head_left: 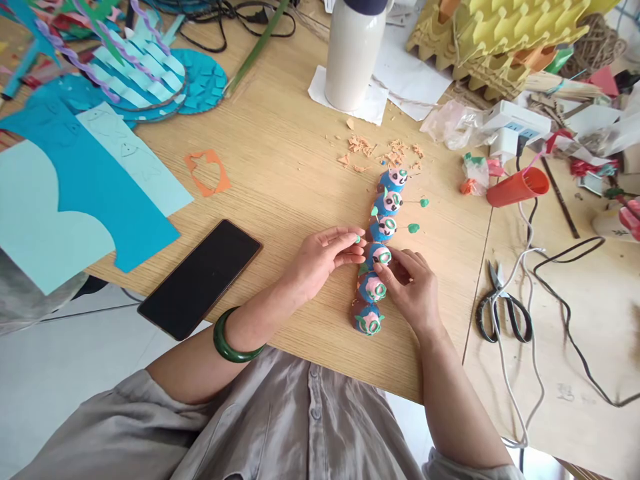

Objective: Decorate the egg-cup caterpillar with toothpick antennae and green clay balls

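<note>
My L hand (317, 259) pinches a tiny green clay-like bit (357, 239), R hand (414, 290) pinching a blue-and-pink domed clay-like figure (379, 255), wh. cd dent if squeezed too hard.

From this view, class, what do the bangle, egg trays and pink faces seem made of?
Bangle: perhaps jade or glass; glossy, bright highlights. Egg trays: likely moulded pulp; matte, repeated bumps. Pink faces: probably modelling clay; matte, with softly rounded edges.
</note>
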Demonstrator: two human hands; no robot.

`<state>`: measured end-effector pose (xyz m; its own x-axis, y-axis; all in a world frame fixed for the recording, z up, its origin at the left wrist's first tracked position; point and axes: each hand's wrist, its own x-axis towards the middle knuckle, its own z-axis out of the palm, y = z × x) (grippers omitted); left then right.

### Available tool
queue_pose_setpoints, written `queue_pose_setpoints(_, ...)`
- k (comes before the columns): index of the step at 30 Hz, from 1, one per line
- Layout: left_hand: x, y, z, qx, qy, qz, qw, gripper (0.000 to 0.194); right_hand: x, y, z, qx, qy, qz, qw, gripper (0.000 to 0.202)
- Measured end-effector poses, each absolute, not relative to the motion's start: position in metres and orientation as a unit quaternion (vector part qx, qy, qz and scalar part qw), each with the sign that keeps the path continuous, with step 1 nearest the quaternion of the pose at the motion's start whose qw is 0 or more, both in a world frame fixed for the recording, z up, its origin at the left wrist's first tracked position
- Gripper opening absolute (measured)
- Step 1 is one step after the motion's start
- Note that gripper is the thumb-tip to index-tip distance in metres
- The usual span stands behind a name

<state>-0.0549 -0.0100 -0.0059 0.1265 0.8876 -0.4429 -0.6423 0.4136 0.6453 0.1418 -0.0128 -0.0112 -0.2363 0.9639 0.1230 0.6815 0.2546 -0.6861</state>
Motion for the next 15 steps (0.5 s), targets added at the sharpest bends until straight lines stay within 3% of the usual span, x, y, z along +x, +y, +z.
queue_pose_setpoints(8,-0.054,-0.011,-0.009,0.178,0.412,0.505,0.737,0.019,0.143,-0.017,-0.015,-0.587,-0.692,0.299,0.296,0.052)
queue_pose_setpoints(11,-0.054,-0.012,-0.006,0.192,0.413,0.511,0.729,0.022,0.142,-0.019,-0.01,-0.584,-0.699,0.251,0.328,0.038)
queue_pose_setpoints(15,-0.053,-0.016,0.001,0.244,0.404,0.503,0.724,0.029,0.141,-0.023,-0.002,-0.577,-0.661,0.202,0.435,0.02)
